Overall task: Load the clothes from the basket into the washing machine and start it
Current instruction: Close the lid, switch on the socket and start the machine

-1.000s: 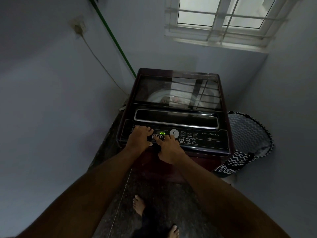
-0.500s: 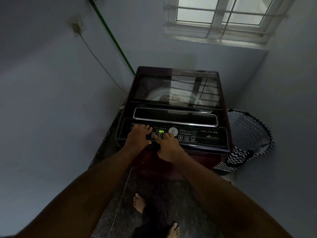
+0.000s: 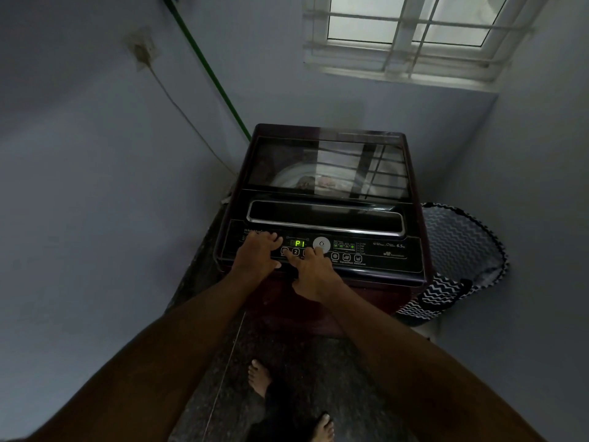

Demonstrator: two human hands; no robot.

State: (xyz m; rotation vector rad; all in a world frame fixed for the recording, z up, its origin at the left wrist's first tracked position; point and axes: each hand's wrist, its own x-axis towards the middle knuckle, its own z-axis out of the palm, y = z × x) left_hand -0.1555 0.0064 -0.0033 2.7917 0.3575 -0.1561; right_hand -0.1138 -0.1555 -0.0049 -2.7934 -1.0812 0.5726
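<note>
A dark maroon top-loading washing machine [image 3: 411, 173] stands in the corner with its glass lid down. Clothes [image 3: 318, 182] show through the lid, inside the drum. The front control panel [image 3: 382, 253] has a green display reading "P1" [image 3: 299, 243], a round white dial and several small buttons. My left hand [image 3: 256, 253] rests flat on the panel's left end, fingers spread. My right hand [image 3: 314, 271] lies beside it, index finger stretched onto a button just under the display. Neither hand holds anything. A zigzag-patterned laundry basket [image 3: 459, 244] stands to the machine's right.
Blue-grey walls close in on the left, back and right. A green pipe [image 3: 207, 68] and a cable from a wall socket [image 3: 141, 51] run down to the machine. A barred window [image 3: 411, 33] is above. My bare feet [image 3: 259, 376] stand on dark speckled floor.
The green display has switched from "on" to "P1". My right index finger has slid a little left along the buttons; my left hand has stayed put.
</note>
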